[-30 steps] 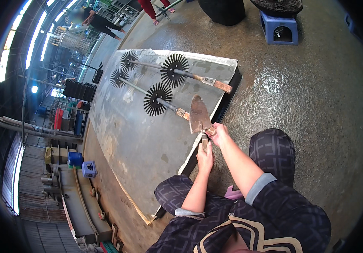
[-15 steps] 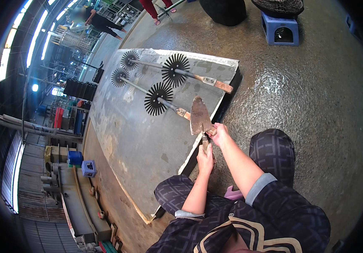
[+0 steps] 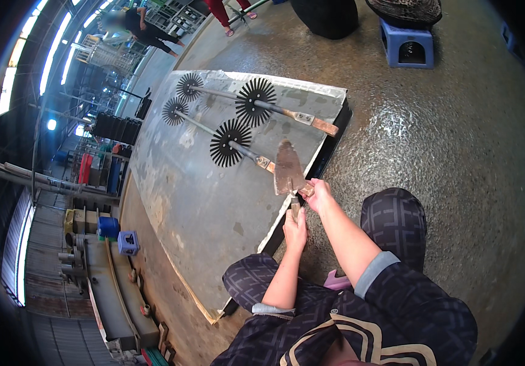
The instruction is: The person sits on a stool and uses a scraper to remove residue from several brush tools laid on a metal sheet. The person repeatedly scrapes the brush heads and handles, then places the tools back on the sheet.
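Observation:
My left hand [image 3: 295, 230] is closed round the handle of a rusty pointed trowel [image 3: 289, 168], whose blade tilts up over the table edge. Just right of it, my right hand [image 3: 320, 195] grips a brown wooden handle end [image 3: 306, 188]. This end lines up with the handle of the nearer rod tool [image 3: 244, 150]; the trowel blade hides the stretch between. Along that rod sit black slotted discs [image 3: 231, 143]. A second rod tool [image 3: 284, 112] of the same kind lies farther off, its wooden handle at the table edge, touched by neither hand.
The tools lie on a large grey slab-like table [image 3: 195, 207] with a pale rim. Wet floor [image 3: 391, 140] spreads to the right. At the back stand a blue stool [image 3: 408, 46] and a dark pot [image 3: 326, 15]. Two people stand far off; a small blue stool [image 3: 128, 243] is at left.
The trowel has tipped slightly, and my left hand has shifted a little to the left with it. My right hand keeps its grip almost unmoved.

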